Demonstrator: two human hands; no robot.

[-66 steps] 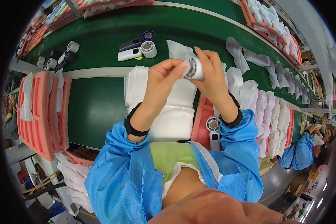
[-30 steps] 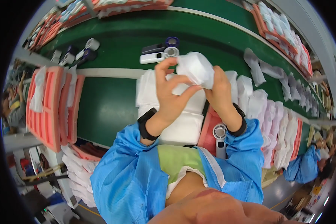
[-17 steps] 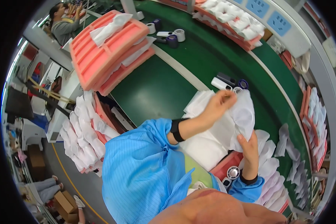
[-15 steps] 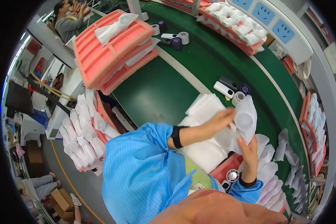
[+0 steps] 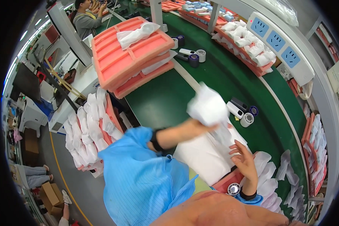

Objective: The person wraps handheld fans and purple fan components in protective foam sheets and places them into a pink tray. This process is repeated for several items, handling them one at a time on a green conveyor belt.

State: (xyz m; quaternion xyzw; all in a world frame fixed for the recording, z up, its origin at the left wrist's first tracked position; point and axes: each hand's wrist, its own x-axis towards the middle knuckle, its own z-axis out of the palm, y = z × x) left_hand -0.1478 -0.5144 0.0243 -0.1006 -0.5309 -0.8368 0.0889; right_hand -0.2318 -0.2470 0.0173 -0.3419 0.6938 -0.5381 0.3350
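My left hand is closed round a white wrapped bundle, smeared by motion, held above the bench. What the wrapping contains is hidden, and its loose tail hangs to the right. Near that tail my right hand has its fingers spread and holds nothing. Beneath both hands lies a stack of white soft sheets. Right of the bundle, unwrapped white and dark handheld devices with round ring-shaped heads rest on the green bench.
Pink foam trays are stacked at the far left, a wrapped piece on top. Wrapped pieces fill a tray at left, and more lie at right. A power strip hangs at upper right. A person sits far off.
My left hand has carried the wrapped bundle left, away from my right hand. The right hand has let go of it and opened. The view has shifted slightly.
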